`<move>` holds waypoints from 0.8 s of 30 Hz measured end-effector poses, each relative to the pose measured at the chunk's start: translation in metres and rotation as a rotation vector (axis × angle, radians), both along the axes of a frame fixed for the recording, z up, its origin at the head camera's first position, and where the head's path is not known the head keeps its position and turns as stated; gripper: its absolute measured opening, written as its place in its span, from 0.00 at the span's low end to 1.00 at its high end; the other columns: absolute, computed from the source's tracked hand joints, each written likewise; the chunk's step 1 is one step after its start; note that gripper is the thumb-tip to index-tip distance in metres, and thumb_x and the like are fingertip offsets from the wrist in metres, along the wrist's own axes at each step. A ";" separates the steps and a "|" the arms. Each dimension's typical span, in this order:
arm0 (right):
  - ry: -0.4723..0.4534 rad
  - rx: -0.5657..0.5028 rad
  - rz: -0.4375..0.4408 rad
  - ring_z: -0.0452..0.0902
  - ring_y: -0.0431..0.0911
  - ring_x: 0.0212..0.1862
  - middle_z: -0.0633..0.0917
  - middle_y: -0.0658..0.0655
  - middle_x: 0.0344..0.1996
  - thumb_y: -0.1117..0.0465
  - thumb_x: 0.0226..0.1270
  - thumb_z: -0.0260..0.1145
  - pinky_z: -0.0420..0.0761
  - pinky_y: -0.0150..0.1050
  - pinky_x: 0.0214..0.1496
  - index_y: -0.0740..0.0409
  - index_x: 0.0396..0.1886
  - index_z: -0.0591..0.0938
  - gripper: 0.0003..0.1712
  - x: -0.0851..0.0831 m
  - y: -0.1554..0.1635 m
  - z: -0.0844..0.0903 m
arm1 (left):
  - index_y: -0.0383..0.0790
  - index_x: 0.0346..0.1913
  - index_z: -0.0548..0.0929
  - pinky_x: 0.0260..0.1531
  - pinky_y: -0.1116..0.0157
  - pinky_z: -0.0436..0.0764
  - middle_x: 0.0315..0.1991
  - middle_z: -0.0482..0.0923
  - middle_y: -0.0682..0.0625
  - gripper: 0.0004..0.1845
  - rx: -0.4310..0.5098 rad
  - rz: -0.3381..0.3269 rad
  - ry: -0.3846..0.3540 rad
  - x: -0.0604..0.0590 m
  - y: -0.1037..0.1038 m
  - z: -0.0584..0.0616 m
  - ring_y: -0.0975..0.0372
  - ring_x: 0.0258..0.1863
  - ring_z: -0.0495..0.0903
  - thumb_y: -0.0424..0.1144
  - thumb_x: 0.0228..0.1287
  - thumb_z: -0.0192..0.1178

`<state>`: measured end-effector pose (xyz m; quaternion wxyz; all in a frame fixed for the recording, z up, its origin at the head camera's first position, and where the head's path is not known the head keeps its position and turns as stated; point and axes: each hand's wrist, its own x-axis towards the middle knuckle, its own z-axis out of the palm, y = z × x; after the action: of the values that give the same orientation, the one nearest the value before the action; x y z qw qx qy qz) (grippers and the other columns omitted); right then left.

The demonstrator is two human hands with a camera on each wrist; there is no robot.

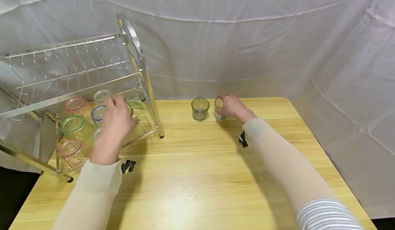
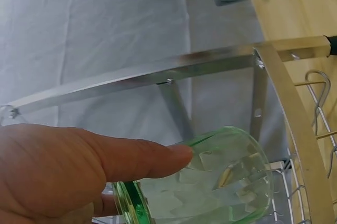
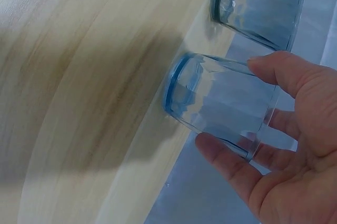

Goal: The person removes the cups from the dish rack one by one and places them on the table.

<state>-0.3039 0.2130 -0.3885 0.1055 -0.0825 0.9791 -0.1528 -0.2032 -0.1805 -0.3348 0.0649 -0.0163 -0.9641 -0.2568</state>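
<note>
My left hand [image 1: 116,122] is at the lower shelf of the metal rack. In the left wrist view its thumb lies along the side of a clear green glass [image 2: 210,182], with the other fingers on the far side and mostly hidden. On the table at the back, my right hand [image 1: 232,106] grips a clear, blue-tinted glass [image 3: 221,100]. Its thumb is on one side near the rim and its fingers on the other. Right beside it stands a smoky grey glass [image 1: 200,109], upright.
The two-tier metal dish rack [image 1: 77,93] stands at the table's left. Several glasses sit on its lower shelf, including a green-rimmed one [image 1: 72,124], a pink-rimmed one [image 1: 71,148] and a blue-rimmed one [image 1: 96,114]. A grey curtain [image 1: 222,51] hangs behind the wooden table [image 1: 197,175].
</note>
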 end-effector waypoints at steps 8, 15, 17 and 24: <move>0.007 -0.017 -0.024 0.50 0.66 0.84 0.64 0.71 0.80 0.51 0.70 0.70 0.53 0.63 0.85 0.59 0.84 0.59 0.49 0.000 0.002 -0.001 | 0.23 0.77 0.58 0.52 0.35 0.78 0.65 0.59 0.20 0.44 -0.020 -0.003 -0.056 0.024 0.003 0.009 0.31 0.56 0.70 0.35 0.65 0.70; 0.003 -0.042 -0.034 0.51 0.68 0.83 0.58 0.72 0.82 0.44 0.68 0.73 0.55 0.66 0.83 0.60 0.85 0.55 0.56 0.003 0.004 -0.003 | 0.24 0.74 0.60 0.44 0.38 0.79 0.66 0.58 0.18 0.42 -0.033 -0.002 -0.082 0.047 0.003 0.019 0.30 0.50 0.73 0.38 0.66 0.70; 0.008 -0.051 -0.038 0.51 0.69 0.83 0.55 0.73 0.82 0.41 0.67 0.72 0.56 0.66 0.83 0.62 0.85 0.53 0.59 0.005 0.006 -0.005 | 0.24 0.73 0.60 0.48 0.36 0.78 0.67 0.57 0.17 0.42 -0.035 -0.009 -0.083 0.053 0.004 0.021 0.29 0.53 0.72 0.40 0.66 0.71; 0.136 -0.126 -0.062 0.49 0.71 0.82 0.57 0.73 0.82 0.38 0.69 0.71 0.51 0.67 0.83 0.62 0.84 0.55 0.57 0.016 0.015 -0.006 | 0.28 0.71 0.63 0.54 0.33 0.73 0.63 0.63 0.22 0.43 -0.039 -0.051 -0.125 0.072 0.008 0.024 0.28 0.56 0.71 0.47 0.64 0.74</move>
<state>-0.2878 0.2281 -0.3945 0.0286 -0.0691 0.9745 -0.2115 -0.1310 -0.1722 -0.3105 -0.0024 -0.0260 -0.9704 -0.2401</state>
